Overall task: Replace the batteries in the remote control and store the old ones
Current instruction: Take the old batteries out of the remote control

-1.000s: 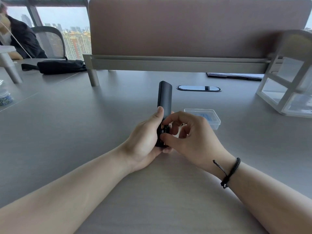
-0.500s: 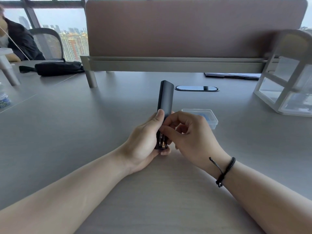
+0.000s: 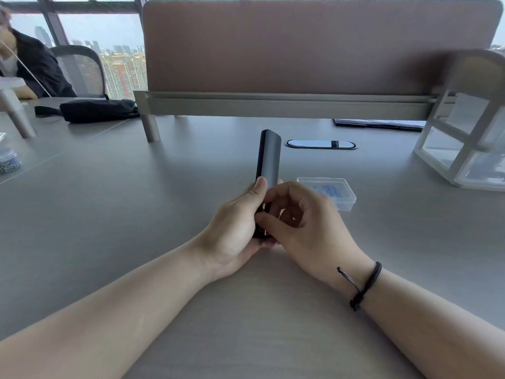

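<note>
Item: dark remote control [image 3: 269,157], near-upright, its lower end wrapped in our left hand [image 3: 235,228] above the grey desk [image 3: 109,214]. Our right hand [image 3: 306,225] meets it there, thumb and curled fingers pinching at the open battery end; whether they hold a battery we cannot tell. Just beyond the right hand: clear plastic box [image 3: 332,191].
</note>
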